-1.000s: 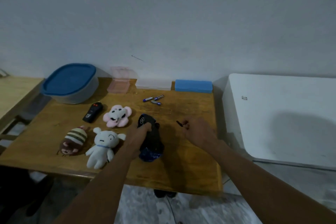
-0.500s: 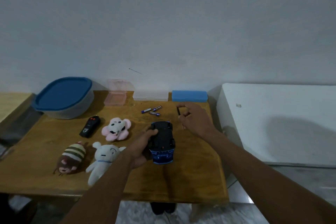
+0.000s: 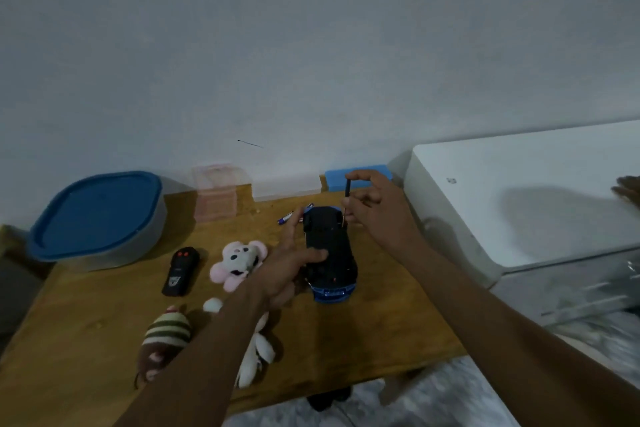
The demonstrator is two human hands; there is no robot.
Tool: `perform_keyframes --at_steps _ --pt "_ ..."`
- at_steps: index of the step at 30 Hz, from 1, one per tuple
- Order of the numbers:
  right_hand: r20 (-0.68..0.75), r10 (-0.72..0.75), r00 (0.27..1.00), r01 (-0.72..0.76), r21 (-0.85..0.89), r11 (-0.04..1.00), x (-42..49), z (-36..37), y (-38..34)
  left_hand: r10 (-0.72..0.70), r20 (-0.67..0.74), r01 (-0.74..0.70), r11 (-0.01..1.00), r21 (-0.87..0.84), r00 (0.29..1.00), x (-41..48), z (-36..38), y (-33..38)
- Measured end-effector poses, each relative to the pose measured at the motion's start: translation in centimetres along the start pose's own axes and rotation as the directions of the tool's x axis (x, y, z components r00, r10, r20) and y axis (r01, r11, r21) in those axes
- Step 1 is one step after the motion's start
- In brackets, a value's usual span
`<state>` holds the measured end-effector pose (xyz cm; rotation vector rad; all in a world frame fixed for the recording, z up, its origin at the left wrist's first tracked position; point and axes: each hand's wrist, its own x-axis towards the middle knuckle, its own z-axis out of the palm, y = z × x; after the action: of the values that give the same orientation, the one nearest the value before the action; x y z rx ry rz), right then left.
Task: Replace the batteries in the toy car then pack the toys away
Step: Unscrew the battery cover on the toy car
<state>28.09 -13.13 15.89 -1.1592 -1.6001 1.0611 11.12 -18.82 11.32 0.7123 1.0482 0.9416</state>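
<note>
A blue toy car (image 3: 329, 253) lies upside down on the wooden table (image 3: 86, 315), its black underside up. My left hand (image 3: 287, 263) grips its left side, thumb across the underside. My right hand (image 3: 377, 208) pinches a small black screwdriver (image 3: 346, 196) upright, its tip on the car's far right corner. Loose batteries (image 3: 286, 218) lie just beyond the car, partly hidden by my left fingers. A black remote (image 3: 180, 270), a pink plush (image 3: 239, 262), a striped plush (image 3: 166, 333) and a white plush (image 3: 256, 354) lie to the left; my left forearm covers most of the white one.
A large tub with a blue lid (image 3: 98, 218) stands at the back left. A pink clear box (image 3: 216, 198), a clear box (image 3: 287, 185) and a blue box (image 3: 360, 177) line the wall. A white cabinet (image 3: 519, 198) adjoins the table's right edge; another hand (image 3: 628, 192) shows at the far right.
The car has been turned underside up and held further back. My right hand has carried the screwdriver from the table to stand upright on the car's far corner.
</note>
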Motion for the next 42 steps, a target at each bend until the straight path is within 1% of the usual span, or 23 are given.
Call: perform_keyframes --at_steps 3,7,13,18,24,36,42 --pt "-0.028 -0.012 1.0 0.013 0.046 0.999 -0.7 0.9 -0.6 0.017 0.077 -0.018 1.0 0.022 0.997 -0.4 -0.7 0.2" --pt "-0.029 -0.039 0.999 0.04 0.035 0.999 -0.7 1.5 -0.7 0.037 0.113 -0.043 0.998 0.044 0.993 -0.5 -1.0 0.5" --pt "-0.063 -0.143 0.988 0.147 0.05 0.988 1.1 1.1 -1.1 0.141 0.081 -0.144 0.989 0.036 0.987 0.4 -0.8 1.3" --pt "-0.052 -0.173 0.983 0.176 0.043 0.983 2.0 0.2 -1.1 0.193 0.073 -0.195 0.98 0.03 0.979 0.9 0.2 1.6" --pt "-0.032 -0.188 0.982 0.188 0.005 0.982 2.4 -0.4 -0.5 0.202 0.056 -0.204 0.978 0.043 0.978 1.2 0.8 1.7" --pt "-0.003 -0.201 0.98 0.201 0.0 0.98 2.8 -0.5 -0.5 0.197 0.054 -0.2 0.979 0.049 0.979 1.3 0.8 1.9" --pt "0.026 -0.237 0.971 0.238 -0.06 0.969 2.6 -0.5 -0.6 0.181 0.05 -0.184 0.981 0.06 0.982 1.4 0.6 2.0"
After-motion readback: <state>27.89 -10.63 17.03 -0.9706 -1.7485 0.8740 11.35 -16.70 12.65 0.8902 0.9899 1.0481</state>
